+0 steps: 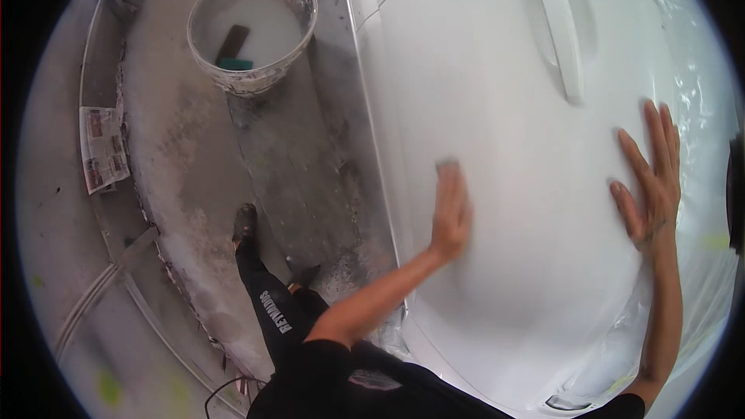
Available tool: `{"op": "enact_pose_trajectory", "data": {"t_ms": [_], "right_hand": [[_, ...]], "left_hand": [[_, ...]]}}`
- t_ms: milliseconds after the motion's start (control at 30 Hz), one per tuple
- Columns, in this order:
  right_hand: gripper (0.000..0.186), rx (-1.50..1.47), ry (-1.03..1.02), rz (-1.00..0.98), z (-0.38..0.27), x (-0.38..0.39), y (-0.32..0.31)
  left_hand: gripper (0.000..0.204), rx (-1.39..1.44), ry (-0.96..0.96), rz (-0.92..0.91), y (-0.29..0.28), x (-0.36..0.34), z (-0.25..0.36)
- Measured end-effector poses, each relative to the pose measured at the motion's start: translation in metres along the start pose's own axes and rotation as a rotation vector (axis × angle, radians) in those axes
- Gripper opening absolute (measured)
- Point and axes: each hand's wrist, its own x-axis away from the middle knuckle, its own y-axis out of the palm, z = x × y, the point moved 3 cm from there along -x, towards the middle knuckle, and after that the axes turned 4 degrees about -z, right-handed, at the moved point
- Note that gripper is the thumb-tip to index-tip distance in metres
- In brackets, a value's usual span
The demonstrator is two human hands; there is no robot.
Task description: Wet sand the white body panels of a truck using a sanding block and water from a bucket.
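Observation:
My left hand [452,213] lies against the white car door panel [504,209], fingers together and smeared by motion. A small dark grey piece [448,163], looking like sandpaper, pokes out beyond its fingertips; the hand covers the rest. Farther right, my right hand [656,186] rests on the panel with fingers spread and nothing in it. It is below and to the right of the white door handle [560,31]. Clear plastic sheeting [706,93] runs along the panel's right side.
A white-rimmed bucket [252,81] of cloudy liquid stands at the upper left. In it are a dark brown block [233,43] and a green block [236,64]. Newspaper [103,143] hangs on a pale part at the far left. My shoe [245,221] is on the stained floor.

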Motion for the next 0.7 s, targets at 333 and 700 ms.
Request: {"op": "enact_pose_trajectory", "data": {"t_ms": [333, 700], "right_hand": [[0.061, -0.062, -0.07, -0.048, -0.001, -0.006, 0.002], [0.062, -0.139, -0.039, -0.052, -0.006, -0.012, 0.009]], "left_hand": [[0.055, 0.158, -0.075, 0.216, -0.107, -0.339, -0.1], [0.059, 0.151, -0.211, 0.183, -0.144, -0.379, -0.139]]}}
